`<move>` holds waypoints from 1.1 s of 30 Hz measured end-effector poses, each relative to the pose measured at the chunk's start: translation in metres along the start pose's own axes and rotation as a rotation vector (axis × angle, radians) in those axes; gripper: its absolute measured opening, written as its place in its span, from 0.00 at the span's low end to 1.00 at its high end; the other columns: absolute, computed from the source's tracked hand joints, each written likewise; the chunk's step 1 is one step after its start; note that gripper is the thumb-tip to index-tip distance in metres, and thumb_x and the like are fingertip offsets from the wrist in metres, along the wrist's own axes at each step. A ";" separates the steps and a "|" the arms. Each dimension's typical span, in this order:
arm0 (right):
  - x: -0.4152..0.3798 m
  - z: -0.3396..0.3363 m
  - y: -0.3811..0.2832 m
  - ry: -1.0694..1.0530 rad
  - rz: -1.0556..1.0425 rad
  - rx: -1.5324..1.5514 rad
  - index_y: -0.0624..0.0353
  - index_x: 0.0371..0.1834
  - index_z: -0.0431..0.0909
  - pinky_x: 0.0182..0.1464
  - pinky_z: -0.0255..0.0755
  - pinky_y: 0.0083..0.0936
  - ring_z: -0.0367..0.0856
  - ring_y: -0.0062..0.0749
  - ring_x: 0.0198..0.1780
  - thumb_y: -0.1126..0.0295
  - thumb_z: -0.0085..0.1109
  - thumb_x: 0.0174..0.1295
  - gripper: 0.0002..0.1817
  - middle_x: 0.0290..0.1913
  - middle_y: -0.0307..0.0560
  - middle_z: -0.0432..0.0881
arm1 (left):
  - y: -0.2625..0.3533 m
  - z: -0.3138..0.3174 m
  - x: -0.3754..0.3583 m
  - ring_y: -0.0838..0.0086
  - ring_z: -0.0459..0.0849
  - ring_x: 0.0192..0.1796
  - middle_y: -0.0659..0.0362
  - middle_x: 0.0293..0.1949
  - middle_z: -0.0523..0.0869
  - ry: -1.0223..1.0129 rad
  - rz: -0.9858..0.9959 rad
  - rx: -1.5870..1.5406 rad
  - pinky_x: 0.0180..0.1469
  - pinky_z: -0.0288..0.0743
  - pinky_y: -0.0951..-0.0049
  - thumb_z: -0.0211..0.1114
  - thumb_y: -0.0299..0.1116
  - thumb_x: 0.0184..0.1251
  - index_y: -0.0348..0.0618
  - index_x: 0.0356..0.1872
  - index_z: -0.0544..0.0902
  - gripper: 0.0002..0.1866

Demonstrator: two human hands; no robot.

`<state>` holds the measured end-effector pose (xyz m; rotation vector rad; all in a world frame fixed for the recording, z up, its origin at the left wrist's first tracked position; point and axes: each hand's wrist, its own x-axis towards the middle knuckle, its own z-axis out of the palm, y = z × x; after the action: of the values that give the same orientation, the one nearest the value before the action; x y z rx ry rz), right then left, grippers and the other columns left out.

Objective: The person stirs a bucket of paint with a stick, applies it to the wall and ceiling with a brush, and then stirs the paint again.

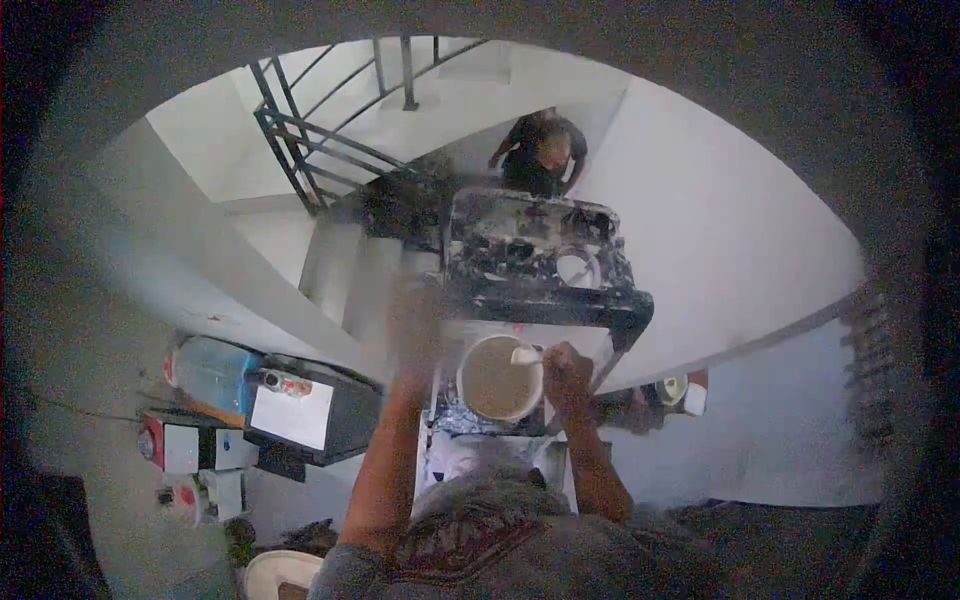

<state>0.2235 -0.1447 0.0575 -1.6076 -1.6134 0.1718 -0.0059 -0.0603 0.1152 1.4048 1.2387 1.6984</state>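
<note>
My right hand (568,376) is closed around a small white spoon-like tool (524,356), whose pale end hangs over the right rim of a round white bucket (466,398). The bucket holds a smooth greyish-beige mass (498,380). To the left of the bucket, my left hand (414,318) is raised and smeared by motion, so its fingers do not show clearly. Just beyond the bucket stands a dark, white-splattered tray-like platform (490,298) with a white round container (577,268) on it.
A person in dark clothes (535,165) is beyond the platform, near stairs (335,260) with a black metal railing (345,150). To the left are a dark case (350,410), boxes (185,447) and a clear-blue container (212,372). A white bucket (262,575) sits at the lower left.
</note>
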 end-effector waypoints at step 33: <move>-0.099 0.039 0.007 -0.083 0.043 0.114 0.58 0.40 0.81 0.29 0.76 0.30 0.86 0.37 0.27 0.62 0.59 0.65 0.11 0.25 0.54 0.84 | -0.012 0.000 0.005 0.77 0.79 0.28 0.58 0.33 0.79 -0.053 -0.096 -0.231 0.28 0.78 0.75 0.50 0.55 0.73 0.42 0.46 0.72 0.23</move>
<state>0.1883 -0.2134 -0.0167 -1.5661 -1.6028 0.3507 -0.0087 -0.0514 0.1064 1.2263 1.0277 1.6683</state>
